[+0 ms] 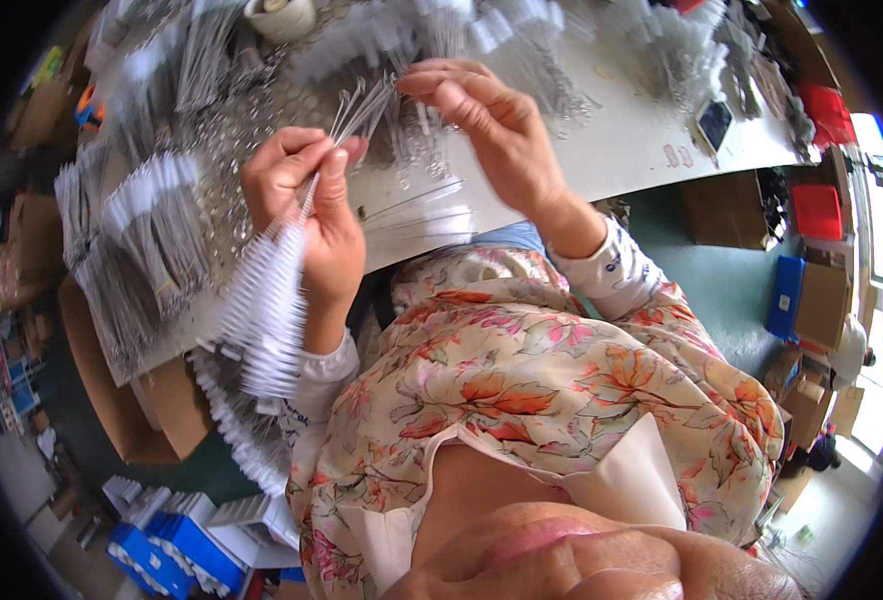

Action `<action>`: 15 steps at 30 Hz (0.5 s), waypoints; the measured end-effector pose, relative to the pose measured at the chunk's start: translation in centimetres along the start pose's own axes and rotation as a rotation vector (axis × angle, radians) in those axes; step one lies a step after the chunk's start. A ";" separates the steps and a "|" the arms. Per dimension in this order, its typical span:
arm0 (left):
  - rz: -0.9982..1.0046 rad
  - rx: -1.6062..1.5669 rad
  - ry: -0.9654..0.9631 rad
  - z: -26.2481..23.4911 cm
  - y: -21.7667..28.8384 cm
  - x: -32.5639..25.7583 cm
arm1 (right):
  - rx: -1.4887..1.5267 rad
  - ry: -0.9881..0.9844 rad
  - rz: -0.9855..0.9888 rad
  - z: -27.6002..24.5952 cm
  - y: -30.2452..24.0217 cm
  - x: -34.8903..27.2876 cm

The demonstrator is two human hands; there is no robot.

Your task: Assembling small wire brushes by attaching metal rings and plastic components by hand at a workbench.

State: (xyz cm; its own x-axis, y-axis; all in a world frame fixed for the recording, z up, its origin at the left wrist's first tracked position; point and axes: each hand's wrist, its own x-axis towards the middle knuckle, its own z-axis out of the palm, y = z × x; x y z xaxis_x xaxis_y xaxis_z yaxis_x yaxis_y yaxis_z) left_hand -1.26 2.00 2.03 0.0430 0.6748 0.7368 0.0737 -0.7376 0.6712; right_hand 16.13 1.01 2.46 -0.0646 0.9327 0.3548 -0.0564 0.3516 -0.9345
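Taking the middle of my view as the hub of the clock, my flowered garment (522, 380) is closest, filling six o'clock.

At ten o'clock my left hand (312, 195) is closed around the wire stems of a bunch of white-bristled brushes (262, 310), thumb pressed over fingers. The bristle ends hang out to nine o'clock, past the table edge, and the bare looped ends fan up toward twelve. Further white bristles (237, 430) show at eight, beside my left sleeve.

Between twelve and one, my right hand (497, 125) is loosely spread, thumb apart from the fingers, with no brush clearly in it. It is slightly blurred; its fingertips come up to the looped ends, but I cannot tell whether they touch.

I would judge the step in hand to be gathering or evening up this bunch. The next move, as I read it, calls for a steady left grip while the right fingers meet the loops lightly, without bending or tangling the wires.

Beyond my wrists is the pale table (612, 165). A few loose wires (422, 215) lie at twelve near its edge; brush bundles (152, 220) are stacked between nine and ten. Further off, more clumps of brushes (362, 45) line eleven to one, a pale pot (282, 18) sits at eleven, and a dark, flat, phone-like thing (714, 127) lies at two. Past the table, a red bin (819, 212) is between two and three.
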 end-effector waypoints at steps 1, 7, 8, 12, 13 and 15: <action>0.089 -0.014 0.050 0.3 0.0 -0.2 | 0.000 0.002 0.108 -0.3 0.7 0.0; 0.211 0.261 -0.148 1.6 -0.5 -3.4 | 1.201 -0.004 0.486 2.6 1.6 -0.9; 0.268 0.328 -0.194 1.0 -0.2 -3.1 | 1.174 -0.057 0.441 1.8 2.0 -0.4; 0.230 0.268 -0.144 -4.8 0.1 0.5 | 0.231 -0.302 0.412 -0.6 -1.9 0.7; 0.111 0.141 -0.176 -5.6 0.5 1.8 | -0.208 -0.366 0.334 -0.3 -2.2 0.4; 0.050 0.032 -0.283 -4.1 1.4 1.0 | -0.409 -0.416 0.153 1.9 -1.8 -0.3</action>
State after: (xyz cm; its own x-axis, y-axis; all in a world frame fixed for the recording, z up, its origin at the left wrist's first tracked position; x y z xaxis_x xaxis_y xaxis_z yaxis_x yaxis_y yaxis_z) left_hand -5.21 1.52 4.04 0.3238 0.6212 0.7136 0.0958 -0.7719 0.6284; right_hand 14.40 -0.10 4.10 -0.4306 0.8945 0.1201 0.3670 0.2951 -0.8822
